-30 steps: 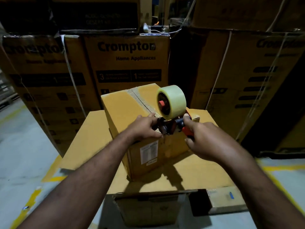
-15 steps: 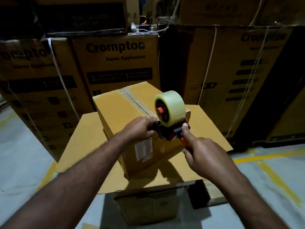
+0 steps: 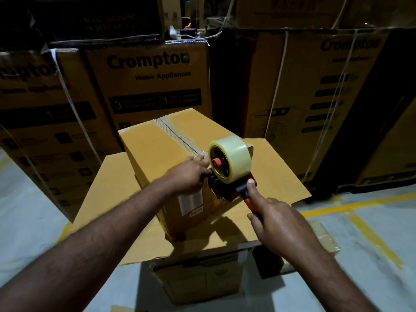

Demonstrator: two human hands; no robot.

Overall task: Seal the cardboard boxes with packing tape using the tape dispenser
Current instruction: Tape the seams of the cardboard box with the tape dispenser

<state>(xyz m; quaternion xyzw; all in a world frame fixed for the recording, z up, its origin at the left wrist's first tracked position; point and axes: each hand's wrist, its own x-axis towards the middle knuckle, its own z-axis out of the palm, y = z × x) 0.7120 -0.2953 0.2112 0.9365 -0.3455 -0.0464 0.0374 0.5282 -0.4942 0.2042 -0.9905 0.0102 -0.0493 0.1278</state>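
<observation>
1. Two hands are at work, set apart from each other, one on either side of the tape dispenser.
2. The left hand has its fingers curled over the near top edge of the cardboard box, right against the dispenser's front. Whether it also pinches a tape end cannot be told.
3. The right hand is clamped on the dispenser's red handle, with the forefinger stretched forward along its top onto the black frame.
4. The dispenser sits at the box's near top edge, at the end of the centre seam, with its clear tape roll standing upright above the frame.
5. The box is closed, its flaps meeting at the seam. A white label is stuck on the side facing the person.
6. The box stands on a flat cardboard sheet, which lies across a lower carton.
7. Large printed cartons, bound with strapping, are stacked close behind.
8. The floor is grey with yellow painted lines.
</observation>
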